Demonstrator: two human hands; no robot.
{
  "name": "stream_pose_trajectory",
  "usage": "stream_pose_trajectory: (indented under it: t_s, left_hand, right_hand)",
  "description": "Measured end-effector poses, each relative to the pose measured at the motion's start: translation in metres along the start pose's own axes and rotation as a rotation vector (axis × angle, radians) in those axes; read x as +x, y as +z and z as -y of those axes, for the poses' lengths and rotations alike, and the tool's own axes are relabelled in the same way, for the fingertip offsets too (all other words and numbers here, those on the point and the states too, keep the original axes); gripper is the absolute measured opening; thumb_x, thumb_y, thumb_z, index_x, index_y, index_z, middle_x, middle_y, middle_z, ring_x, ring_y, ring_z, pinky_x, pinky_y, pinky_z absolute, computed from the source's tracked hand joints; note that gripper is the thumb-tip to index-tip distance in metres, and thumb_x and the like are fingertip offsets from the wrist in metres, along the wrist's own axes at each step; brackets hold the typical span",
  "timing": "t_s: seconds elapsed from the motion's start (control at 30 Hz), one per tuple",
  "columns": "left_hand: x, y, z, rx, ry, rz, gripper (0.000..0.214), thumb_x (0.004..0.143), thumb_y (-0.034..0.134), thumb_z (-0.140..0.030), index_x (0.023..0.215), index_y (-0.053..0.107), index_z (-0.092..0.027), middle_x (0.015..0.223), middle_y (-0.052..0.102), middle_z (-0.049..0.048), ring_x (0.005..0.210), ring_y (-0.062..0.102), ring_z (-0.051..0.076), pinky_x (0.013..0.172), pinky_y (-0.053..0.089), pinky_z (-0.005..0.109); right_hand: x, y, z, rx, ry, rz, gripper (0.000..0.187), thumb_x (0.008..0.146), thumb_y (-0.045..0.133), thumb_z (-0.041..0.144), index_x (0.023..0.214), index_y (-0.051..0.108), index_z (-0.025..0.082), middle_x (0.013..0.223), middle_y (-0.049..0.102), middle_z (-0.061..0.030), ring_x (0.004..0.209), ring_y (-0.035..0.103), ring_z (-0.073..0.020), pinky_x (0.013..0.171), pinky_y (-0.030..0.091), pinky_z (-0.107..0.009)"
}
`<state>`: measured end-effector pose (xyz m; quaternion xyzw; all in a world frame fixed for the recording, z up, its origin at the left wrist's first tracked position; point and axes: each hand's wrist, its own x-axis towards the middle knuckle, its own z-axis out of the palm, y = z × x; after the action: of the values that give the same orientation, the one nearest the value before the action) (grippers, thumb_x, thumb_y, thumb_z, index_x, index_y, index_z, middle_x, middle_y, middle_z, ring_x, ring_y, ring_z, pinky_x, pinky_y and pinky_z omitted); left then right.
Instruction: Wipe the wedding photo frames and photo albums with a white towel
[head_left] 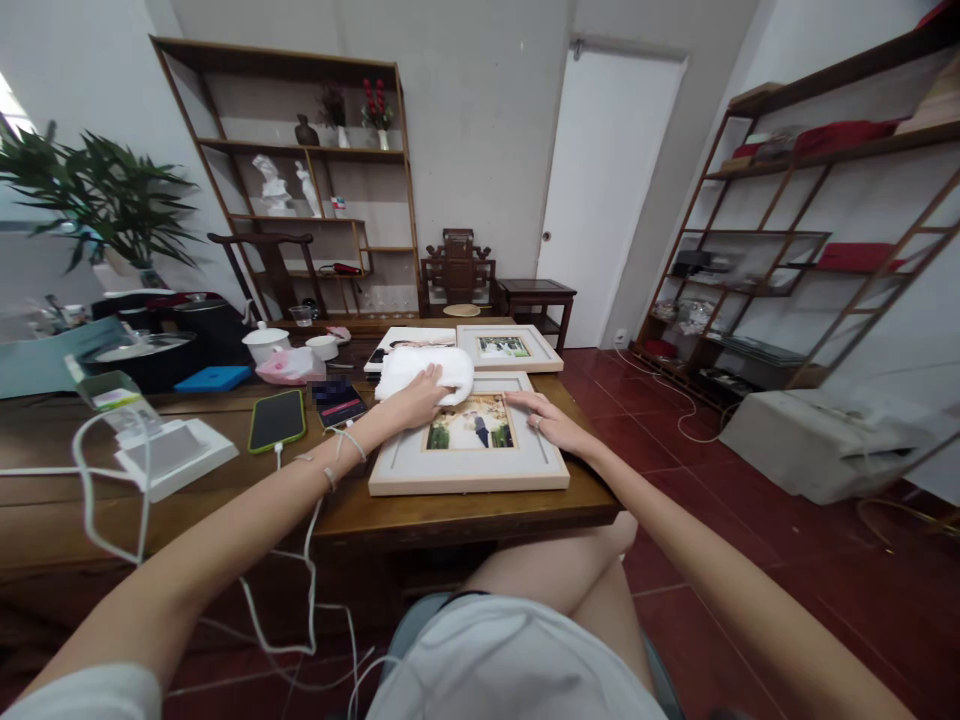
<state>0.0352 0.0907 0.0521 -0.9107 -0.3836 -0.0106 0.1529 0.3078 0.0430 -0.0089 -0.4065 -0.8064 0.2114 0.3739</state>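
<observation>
A framed photo (470,480) lies flat near the table's front edge, with a pale wood border, a wide white mat and a small picture in the middle. My left hand (421,398) grips a bundled white cloth (401,372) over the frame's upper left part. The cloth covers that corner. On the right side of the same frame rests my right hand (553,424), fingers stretched out and a ring on one of them. Just behind lies a second framed photo (541,352), beside a white printed item (405,337) partly hidden by the cloth.
Left on the wooden table (217,500) are a phone in a green case (277,421), another phone (339,402), a white box (176,458), a pink-white bag (291,366) and a blue box (213,378). White cables (309,590) hang over the front edge.
</observation>
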Motion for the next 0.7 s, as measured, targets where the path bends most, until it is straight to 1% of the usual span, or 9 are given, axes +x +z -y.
stream_pose_trajectory:
  t_s: [0.1,0.2,0.3,0.37,0.4,0.43,0.5,0.6,0.7]
  left_hand:
    - [-0.014,-0.008,-0.013,0.018,0.032,0.045,0.042,0.079,0.038,-0.003,0.118,0.052,-0.009,0.136,0.039,0.0212,0.126,0.038,0.03,0.099,0.033,0.041]
    - [-0.045,-0.025,-0.037,-0.001,0.083,0.065,0.049,0.077,0.037,0.0,0.122,0.05,-0.015,0.141,0.033,0.0185,0.122,0.042,0.031,0.094,0.038,0.042]
    - [-0.079,-0.044,-0.063,-0.019,0.128,0.126,0.052,0.073,0.041,-0.002,0.121,0.051,-0.018,0.144,0.029,0.0161,0.122,0.043,0.033,0.093,0.039,0.042]
    - [-0.092,-0.051,-0.074,-0.047,0.151,0.162,0.052,0.074,0.043,-0.004,0.123,0.05,-0.02,0.144,0.029,0.0147,0.123,0.042,0.032,0.095,0.039,0.041]
    - [-0.094,-0.052,-0.076,-0.062,0.156,0.169,0.051,0.075,0.042,-0.005,0.124,0.049,-0.02,0.145,0.028,0.0145,0.125,0.04,0.032,0.096,0.038,0.041]
    - [-0.094,-0.051,-0.076,-0.076,0.155,0.17,0.051,0.076,0.042,-0.007,0.124,0.048,-0.02,0.145,0.027,0.0147,0.127,0.036,0.032,0.098,0.036,0.042]
    - [-0.083,-0.043,-0.068,-0.098,0.135,0.16,0.049,0.078,0.042,-0.009,0.126,0.046,-0.019,0.146,0.023,0.0155,0.131,0.027,0.034,0.102,0.031,0.045]
    - [-0.053,-0.026,-0.045,-0.122,0.091,0.109,0.046,0.083,0.041,-0.015,0.129,0.042,-0.019,0.149,0.012,0.0154,0.134,0.015,0.037,0.104,0.024,0.05]
    - [-0.022,-0.013,-0.021,-0.149,0.064,0.057,0.042,0.09,0.037,-0.027,0.13,0.041,-0.018,0.15,0.0,0.0143,0.135,0.009,0.039,0.103,0.024,0.053]
  right_hand:
    - [0.001,-0.001,0.0,-0.002,-0.006,0.008,0.051,0.074,0.043,0.012,0.122,0.054,0.026,0.133,0.049,-0.0016,0.128,0.036,-0.0225,0.11,0.023,-0.046]
    - [0.001,-0.001,-0.001,-0.008,-0.037,0.014,0.05,0.075,0.044,0.013,0.122,0.054,0.025,0.133,0.049,-0.0026,0.127,0.036,-0.0233,0.109,0.023,-0.046]
    - [0.002,-0.001,-0.004,-0.007,-0.057,0.007,0.051,0.074,0.043,0.013,0.122,0.054,0.024,0.131,0.05,-0.0039,0.126,0.037,-0.0232,0.109,0.024,-0.045]
    - [0.002,-0.001,-0.006,-0.005,-0.052,-0.003,0.051,0.074,0.043,0.013,0.122,0.054,0.024,0.13,0.051,-0.0044,0.126,0.038,-0.0233,0.109,0.025,-0.045]
    - [0.002,0.0,-0.006,-0.004,-0.048,-0.006,0.051,0.074,0.043,0.013,0.122,0.054,0.024,0.13,0.051,-0.0043,0.126,0.038,-0.0233,0.108,0.025,-0.046]
    - [0.002,0.0,-0.007,-0.004,-0.044,-0.008,0.05,0.074,0.043,0.013,0.122,0.054,0.024,0.13,0.051,-0.0041,0.126,0.038,-0.0233,0.108,0.025,-0.046]
    - [0.002,0.001,-0.007,-0.004,-0.045,-0.006,0.05,0.074,0.043,0.013,0.122,0.054,0.025,0.13,0.051,-0.0037,0.126,0.038,-0.0235,0.108,0.025,-0.048]
    - [0.001,0.0,-0.006,-0.001,-0.052,-0.003,0.05,0.074,0.043,0.012,0.122,0.054,0.024,0.131,0.05,-0.0038,0.126,0.037,-0.0236,0.108,0.024,-0.048]
    - [0.0,0.0,-0.005,0.007,-0.046,0.001,0.052,0.073,0.042,0.011,0.123,0.053,0.024,0.132,0.049,-0.0033,0.127,0.036,-0.0229,0.109,0.023,-0.047]
